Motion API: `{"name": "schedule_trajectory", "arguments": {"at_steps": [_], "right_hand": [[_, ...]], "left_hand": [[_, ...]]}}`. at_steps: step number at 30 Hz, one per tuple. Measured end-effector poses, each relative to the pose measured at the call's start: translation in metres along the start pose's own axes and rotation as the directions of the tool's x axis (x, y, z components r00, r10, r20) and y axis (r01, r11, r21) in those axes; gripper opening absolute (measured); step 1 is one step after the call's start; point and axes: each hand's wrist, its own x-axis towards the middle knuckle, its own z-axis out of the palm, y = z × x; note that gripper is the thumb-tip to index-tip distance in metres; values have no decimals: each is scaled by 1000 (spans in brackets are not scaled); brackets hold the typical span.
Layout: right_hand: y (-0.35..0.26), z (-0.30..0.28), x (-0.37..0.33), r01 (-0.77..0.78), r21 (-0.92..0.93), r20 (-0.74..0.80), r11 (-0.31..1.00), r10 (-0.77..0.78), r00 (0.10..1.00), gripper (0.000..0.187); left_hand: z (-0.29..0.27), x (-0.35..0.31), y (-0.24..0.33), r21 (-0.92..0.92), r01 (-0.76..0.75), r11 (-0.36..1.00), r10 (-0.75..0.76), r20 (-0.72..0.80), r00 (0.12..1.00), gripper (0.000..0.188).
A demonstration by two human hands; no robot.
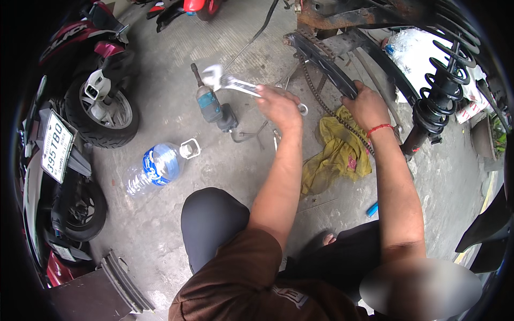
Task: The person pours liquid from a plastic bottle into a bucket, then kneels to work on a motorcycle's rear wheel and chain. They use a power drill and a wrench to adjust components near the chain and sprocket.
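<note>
My left hand (279,107) is closed around the handle of a silver adjustable wrench (239,84). The wrench is raised off the ground, its jaw pointing left and blurred; its ring end sticks out past my palm. With a red cord at its wrist, my right hand (369,109) wraps round the end of a long black metal swingarm (327,65); the fingers under it are partly hidden. A drive chain (309,88) hangs along the swingarm and trails over a crumpled yellow cloth (333,144). Left of the wrench, a teal and black cordless impact wrench (210,106) lies on the concrete.
A clear plastic bottle (160,165) lies on its side at left. Parked motorcycles line the left, one showing its rear tyre (126,125). A black coil shock absorber (440,88) stands at right under a rusty frame (348,18). A blue cylinder (372,209) lies near my leg.
</note>
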Motion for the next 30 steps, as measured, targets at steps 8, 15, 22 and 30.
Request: {"name": "schedule_trajectory", "arguments": {"at_steps": [8,15,22,30], "right_hand": [[3,4,-1,16,36,-79,999,-13,997,55],[1,-1,3,-3,26,-2,1000,3,1000,51],[0,-4,0,-11,26,-4,1000,11,1000,51],[-2,-1,1,-23,22,5,999,23,1000,53]], "left_hand": [[28,-12,-14,392,141,909,-284,336,898,41],[6,10,-2,-91,-133,987,118,-162,980,49],[1,-1,-10,138,288,948,-302,99,948,39],[24,-8,-3,437,302,847,-456,308,835,41]]}}
